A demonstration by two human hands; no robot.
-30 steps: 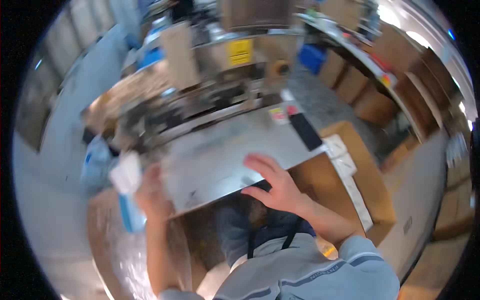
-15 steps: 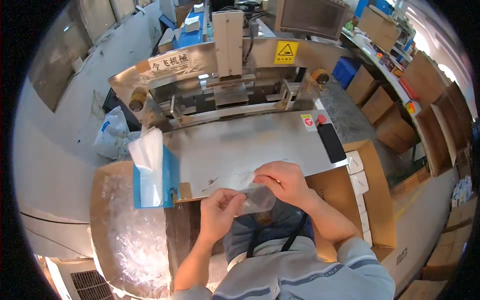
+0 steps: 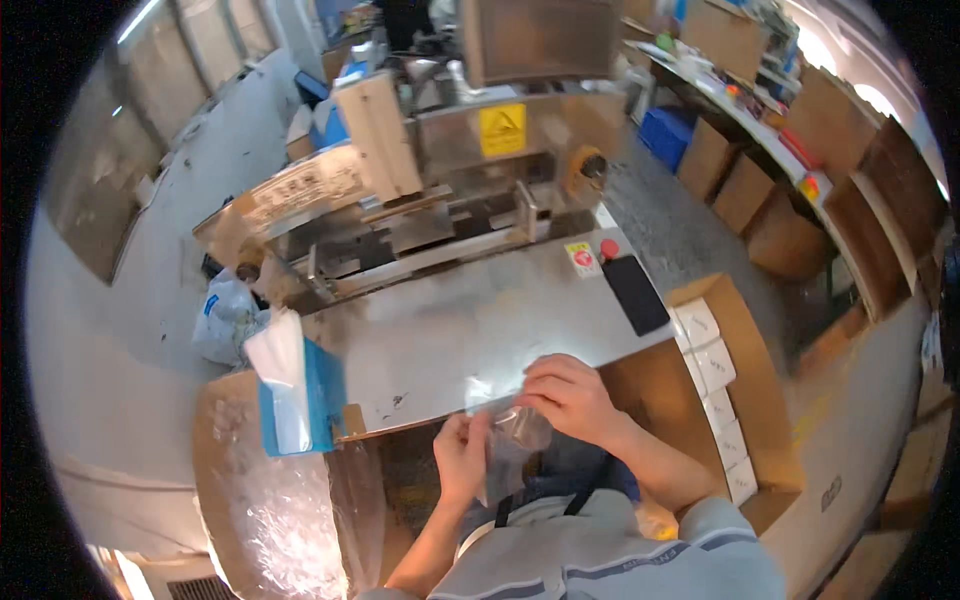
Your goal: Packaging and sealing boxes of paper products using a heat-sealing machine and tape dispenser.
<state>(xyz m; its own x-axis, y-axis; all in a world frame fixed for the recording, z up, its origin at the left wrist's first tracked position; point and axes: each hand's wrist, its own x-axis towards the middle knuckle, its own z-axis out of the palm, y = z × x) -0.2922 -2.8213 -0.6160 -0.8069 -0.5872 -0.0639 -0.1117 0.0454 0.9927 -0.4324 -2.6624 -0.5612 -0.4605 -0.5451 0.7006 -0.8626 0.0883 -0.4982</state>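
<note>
Light (image 3: 876, 99) is glaring at upper right, plastic (image 3: 290, 540) is glinting, blur is softening the machine (image 3: 448, 137), and distortion is bending the edges.

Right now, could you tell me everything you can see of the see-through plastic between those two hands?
The see-through plastic is a thin, colourless, glossy film, wrinkled and catching bright glints. It may be a small bag, but no opening or seam can be made out. The left hand pinches it on one side, the right hand near its top. It hangs loosely above the lap, by the near edge of the metal tabletop; whether it touches that edge is unclear.
</note>
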